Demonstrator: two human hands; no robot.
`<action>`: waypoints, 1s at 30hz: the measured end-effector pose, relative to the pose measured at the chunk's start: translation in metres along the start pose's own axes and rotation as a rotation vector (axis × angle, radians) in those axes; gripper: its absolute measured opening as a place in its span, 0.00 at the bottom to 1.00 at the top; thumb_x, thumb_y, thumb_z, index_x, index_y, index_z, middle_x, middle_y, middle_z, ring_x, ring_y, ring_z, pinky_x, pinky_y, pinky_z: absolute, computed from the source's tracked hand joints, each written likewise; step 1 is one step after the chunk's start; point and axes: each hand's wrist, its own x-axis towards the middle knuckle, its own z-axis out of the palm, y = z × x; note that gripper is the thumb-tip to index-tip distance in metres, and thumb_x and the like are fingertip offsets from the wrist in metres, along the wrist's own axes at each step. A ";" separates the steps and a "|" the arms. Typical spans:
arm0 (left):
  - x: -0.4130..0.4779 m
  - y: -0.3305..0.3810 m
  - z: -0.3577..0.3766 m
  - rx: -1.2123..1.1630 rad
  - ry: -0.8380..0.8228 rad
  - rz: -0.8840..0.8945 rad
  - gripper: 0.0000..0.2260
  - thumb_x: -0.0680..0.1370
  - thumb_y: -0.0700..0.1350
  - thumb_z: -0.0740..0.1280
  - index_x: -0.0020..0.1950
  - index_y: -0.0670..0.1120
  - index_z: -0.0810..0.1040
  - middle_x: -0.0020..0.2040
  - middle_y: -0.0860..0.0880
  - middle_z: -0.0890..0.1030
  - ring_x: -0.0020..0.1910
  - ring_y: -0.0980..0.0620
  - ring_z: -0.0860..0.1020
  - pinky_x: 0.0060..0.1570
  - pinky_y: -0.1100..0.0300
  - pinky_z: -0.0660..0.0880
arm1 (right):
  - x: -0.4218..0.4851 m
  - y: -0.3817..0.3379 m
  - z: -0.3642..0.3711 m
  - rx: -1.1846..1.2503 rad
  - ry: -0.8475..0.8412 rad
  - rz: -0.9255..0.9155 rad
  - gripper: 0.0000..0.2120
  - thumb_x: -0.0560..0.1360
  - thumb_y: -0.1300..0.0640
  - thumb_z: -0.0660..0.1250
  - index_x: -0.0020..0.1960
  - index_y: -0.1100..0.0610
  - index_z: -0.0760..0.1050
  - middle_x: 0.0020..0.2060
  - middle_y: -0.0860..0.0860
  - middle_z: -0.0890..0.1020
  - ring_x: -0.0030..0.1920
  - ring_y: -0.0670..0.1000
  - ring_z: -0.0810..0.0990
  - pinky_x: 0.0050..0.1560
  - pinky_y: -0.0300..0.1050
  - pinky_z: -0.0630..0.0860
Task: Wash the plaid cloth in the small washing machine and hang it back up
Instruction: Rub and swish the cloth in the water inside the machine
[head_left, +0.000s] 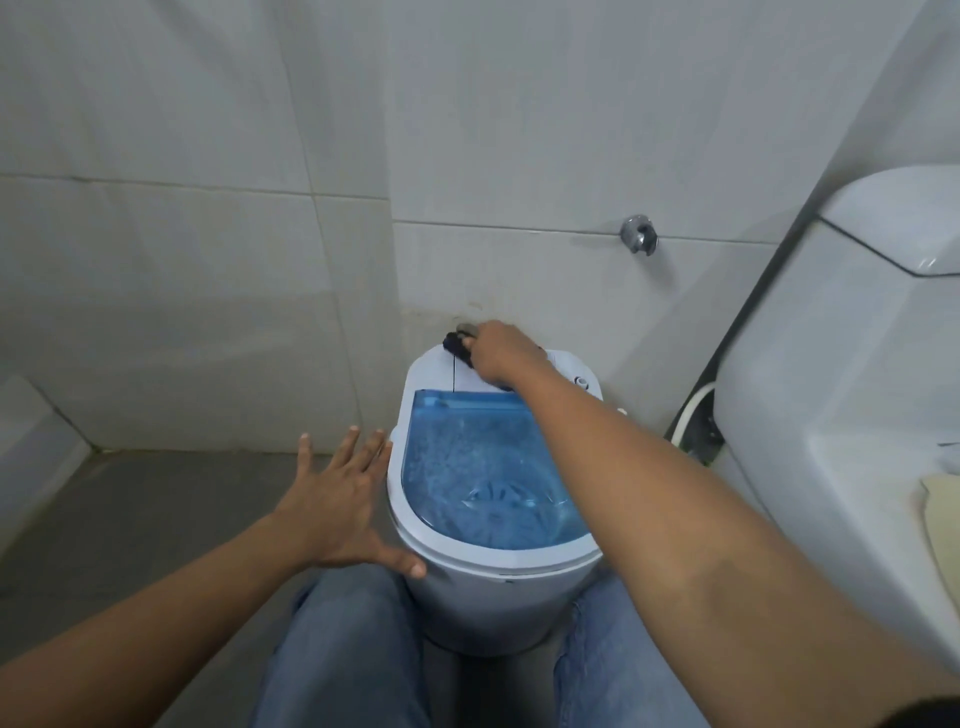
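Note:
The small white washing machine (467, 608) stands on the floor between my knees. Its blue see-through lid (467, 457) is down, and the ribbed tub bottom shows through it. My right hand (501, 351) reaches over the lid to the back of the top panel. Its fingers are closed on a small dark object (457, 347) there; I cannot tell what it is. My left hand (337, 499) hovers at the machine's left side, fingers spread, thumb against the rim. No plaid cloth is visible.
A white knob (582, 382) sits on the panel's right. A chrome wall tap (639, 234) is above the machine. A white toilet cistern (831, 364) stands close on the right, with a hose (691, 410) beside it. Tiled walls meet in a corner, with grey floor (156, 509) on the left.

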 end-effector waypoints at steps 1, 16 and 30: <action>-0.001 0.000 0.000 -0.002 -0.002 -0.001 0.72 0.51 0.89 0.55 0.83 0.49 0.34 0.84 0.49 0.39 0.82 0.44 0.38 0.73 0.26 0.39 | 0.003 0.006 -0.005 0.080 -0.008 0.019 0.19 0.79 0.46 0.57 0.67 0.47 0.74 0.61 0.54 0.80 0.58 0.61 0.78 0.62 0.58 0.73; 0.000 0.000 0.006 -0.038 0.031 0.006 0.72 0.51 0.89 0.55 0.83 0.50 0.33 0.84 0.49 0.39 0.83 0.44 0.38 0.74 0.27 0.38 | -0.083 0.098 0.011 -0.155 0.180 -0.049 0.26 0.82 0.41 0.50 0.78 0.46 0.58 0.80 0.51 0.56 0.78 0.62 0.50 0.72 0.73 0.48; 0.002 -0.004 0.008 -0.038 0.031 0.025 0.73 0.50 0.90 0.53 0.83 0.49 0.34 0.84 0.49 0.40 0.83 0.45 0.39 0.74 0.26 0.40 | -0.073 0.090 0.000 -0.181 0.132 -0.079 0.35 0.77 0.29 0.44 0.78 0.48 0.55 0.80 0.48 0.51 0.78 0.64 0.47 0.72 0.70 0.56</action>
